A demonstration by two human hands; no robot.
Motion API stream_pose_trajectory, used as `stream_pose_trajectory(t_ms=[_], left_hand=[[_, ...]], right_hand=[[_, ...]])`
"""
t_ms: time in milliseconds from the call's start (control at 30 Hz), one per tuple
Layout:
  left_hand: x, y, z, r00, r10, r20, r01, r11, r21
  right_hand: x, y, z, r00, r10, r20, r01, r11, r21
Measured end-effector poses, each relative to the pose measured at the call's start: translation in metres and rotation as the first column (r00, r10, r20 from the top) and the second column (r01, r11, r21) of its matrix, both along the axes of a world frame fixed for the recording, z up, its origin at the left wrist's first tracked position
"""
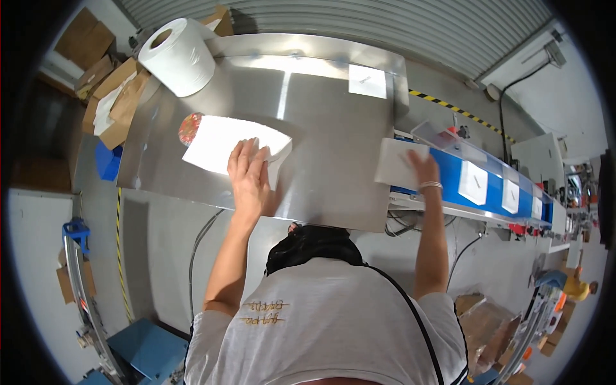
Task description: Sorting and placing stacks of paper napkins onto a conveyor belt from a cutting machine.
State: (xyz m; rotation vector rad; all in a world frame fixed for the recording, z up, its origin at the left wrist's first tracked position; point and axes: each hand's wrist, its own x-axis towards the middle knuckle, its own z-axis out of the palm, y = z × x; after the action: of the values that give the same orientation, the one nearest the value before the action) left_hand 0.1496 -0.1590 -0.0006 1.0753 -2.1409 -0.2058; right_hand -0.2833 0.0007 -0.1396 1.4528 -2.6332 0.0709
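Observation:
A long stack of flat white packets lies on the steel table. My left hand rests on the stack's right part, fingers slightly bent and a little apart. At the table's right edge, my right hand is on a single white packet at the start of the blue conveyor belt. That hand is somewhat blurred, and its fingers lie over the packet. Farther along the belt are more white packets with small dark print. A round red patterned thing lies against the stack's left end.
A big white roll stands at the table's far left corner. One white sheet lies at the back right. A raised metal rim runs along the back. Clear guards flank the belt. Cardboard boxes are at the left.

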Motion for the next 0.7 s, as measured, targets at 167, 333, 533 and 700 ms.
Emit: stream_pose_trajectory(t_ms=[167,333,533,700], left_hand=[[0.002,0.001,-0.001,1.000,0.012,-0.005,-0.012,1.000,-0.001],[0.002,0.001,0.003,0.998,-0.039,0.050,0.039,0.999,0.003],[0.002,-0.004,0.020,0.989,-0.107,0.097,0.100,0.992,0.073],[0.013,-0.017,0.001,0.997,0.015,0.071,-0.016,1.000,0.012]], right_hand=[[0.053,0.004,0.095,0.913,-0.405,-0.049,0.371,0.875,-0.312],[0.159,-0.082,0.101,0.541,0.684,0.490,-0.423,0.724,-0.545],[0.231,-0.144,0.083,0.476,0.804,0.358,-0.578,0.592,-0.562],[0.180,-0.096,0.079,0.191,0.359,0.914,0.003,0.931,-0.366]])
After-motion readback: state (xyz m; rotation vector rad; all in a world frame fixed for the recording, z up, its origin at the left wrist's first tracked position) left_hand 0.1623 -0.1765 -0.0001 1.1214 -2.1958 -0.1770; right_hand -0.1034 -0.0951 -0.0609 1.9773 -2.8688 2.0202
